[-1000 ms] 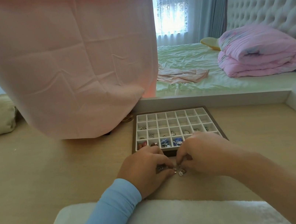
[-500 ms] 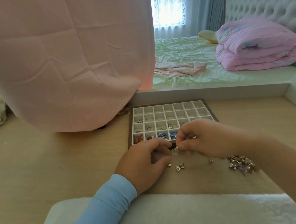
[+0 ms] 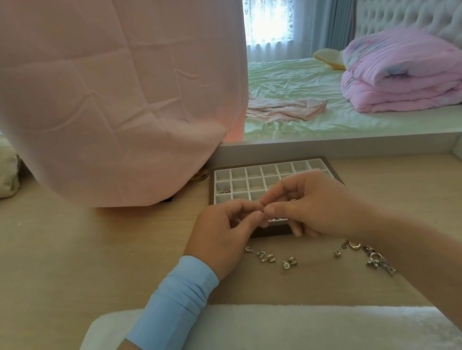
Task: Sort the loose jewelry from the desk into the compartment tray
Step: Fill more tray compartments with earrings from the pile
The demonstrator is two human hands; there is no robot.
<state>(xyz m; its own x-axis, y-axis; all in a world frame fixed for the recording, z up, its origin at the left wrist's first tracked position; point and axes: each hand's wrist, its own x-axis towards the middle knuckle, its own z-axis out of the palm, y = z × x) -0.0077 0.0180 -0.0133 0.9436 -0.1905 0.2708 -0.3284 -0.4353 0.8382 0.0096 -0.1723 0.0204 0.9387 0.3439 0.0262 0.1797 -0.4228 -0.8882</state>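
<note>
left hand + right hand: fingertips pinch one tiny jewelry piece above white-gridded brown-framed tray | loose silver charms: desk, just before tray | tip: lower into one cell before letting go

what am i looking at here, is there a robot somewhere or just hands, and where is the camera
There is no robot here: these are a person's two bare hands. The single view comes from a camera worn on the person's head, looking forward and down.

The left hand, which has a blue wristband, and the right hand meet fingertip to fingertip over the near edge of the compartment tray. They seem to pinch a small piece between them, too small to name.

The tray sits on a wooden desk. Loose jewelry lies on the desk between the tray and the person, with more toward the right. A white fluffy pad lies nearest the person. A pink cloth hangs behind the desk.
</note>
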